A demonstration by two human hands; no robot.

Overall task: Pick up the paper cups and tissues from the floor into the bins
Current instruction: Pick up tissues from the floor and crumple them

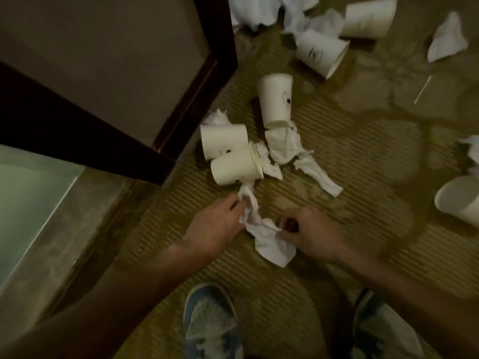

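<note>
A crumpled white tissue (269,242) lies on the patterned carpet between my hands. My left hand (217,226) pinches its upper end, and my right hand (308,233) pinches its right edge. Just beyond lie two white paper cups on their sides, one (224,143) behind the other (234,164). A third cup (276,99) lies further off with a long twisted tissue (298,156) trailing from its mouth. More cups (320,51) (368,18) and tissues (445,37) lie at the back. No bin is in view.
A dark wooden door frame (186,97) and wall stand at the left, with a pale tiled floor (28,203) beyond. Another cup (458,200) and tissue (470,149) lie at the right edge. A thin white stick (422,89) lies on the carpet. My shoes (210,322) show below.
</note>
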